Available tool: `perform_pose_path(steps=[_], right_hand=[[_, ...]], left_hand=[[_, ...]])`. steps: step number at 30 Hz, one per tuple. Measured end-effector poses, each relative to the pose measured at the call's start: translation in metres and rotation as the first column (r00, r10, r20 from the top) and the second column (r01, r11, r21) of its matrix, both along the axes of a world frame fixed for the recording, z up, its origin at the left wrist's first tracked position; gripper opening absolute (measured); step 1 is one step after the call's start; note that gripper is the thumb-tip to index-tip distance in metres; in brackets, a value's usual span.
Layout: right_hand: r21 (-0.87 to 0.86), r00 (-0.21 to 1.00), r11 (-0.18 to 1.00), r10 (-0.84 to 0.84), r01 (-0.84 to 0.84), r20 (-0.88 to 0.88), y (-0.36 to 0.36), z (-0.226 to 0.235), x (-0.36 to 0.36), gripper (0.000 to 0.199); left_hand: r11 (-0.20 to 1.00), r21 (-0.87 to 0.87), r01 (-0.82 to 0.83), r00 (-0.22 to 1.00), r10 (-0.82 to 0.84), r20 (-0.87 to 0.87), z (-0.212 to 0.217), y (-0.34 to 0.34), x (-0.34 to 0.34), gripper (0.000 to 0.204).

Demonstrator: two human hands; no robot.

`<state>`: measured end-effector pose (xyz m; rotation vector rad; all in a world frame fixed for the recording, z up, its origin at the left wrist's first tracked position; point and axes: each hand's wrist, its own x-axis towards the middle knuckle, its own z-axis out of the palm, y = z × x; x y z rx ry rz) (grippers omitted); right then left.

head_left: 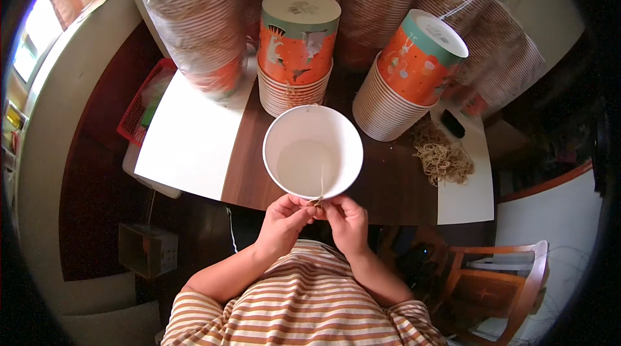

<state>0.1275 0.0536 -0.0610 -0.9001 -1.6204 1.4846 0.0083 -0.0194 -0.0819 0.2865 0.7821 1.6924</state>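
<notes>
A large white paper bucket (pixel 275 142) stands at the table's near edge with its mouth toward me, and its inside is bare white. My left hand (pixel 284 220) and my right hand (pixel 349 222) meet at its near rim. The fingertips of both are pinched together on a thin tan twine (pixel 322 181) there. One end of the twine sticks up over the rim into the bucket's mouth. Exactly how the twine runs between the fingers is hidden.
Behind the bucket stand two stacks of upturned orange-and-green paper buckets (pixel 299 55) (pixel 420 61). Tall plastic-wrapped bucket stacks (pixel 194 22) line the back. Loose twine (pixel 446 160) is heaped at right near a black object (pixel 452 123). A red basket (pixel 132 119) and wooden chair (pixel 517 301) flank the table.
</notes>
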Motion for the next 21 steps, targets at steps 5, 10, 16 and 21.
perform_pose_path(steps=[5,10,16,21], right_hand=[[-0.367,0.954,0.903,0.129,-0.226,-0.270,0.0035,0.0006,-0.0023,0.016],[-0.389,0.952,0.892,0.127,-0.232,-0.278,0.0003,-0.0011,-0.0018,0.017],[-0.366,0.965,0.905,0.139,-0.216,-0.224,0.0003,-0.0005,-0.0021,0.019],[-0.419,0.965,0.884,0.117,-0.208,-0.234,0.0028,0.0039,-0.0036,0.019]], left_hand=[[0.999,0.023,-0.038,0.999,0.038,0.012,0.0013,-0.0017,-0.0012,0.007],[0.997,0.048,-0.065,0.998,0.066,-0.016,-0.0014,-0.0036,-0.0010,0.008],[0.993,0.040,-0.108,0.989,0.111,-0.093,-0.0007,-0.0042,0.0008,0.007],[0.991,0.055,-0.122,0.979,0.129,-0.158,-0.0014,-0.0052,0.0011,0.008]])
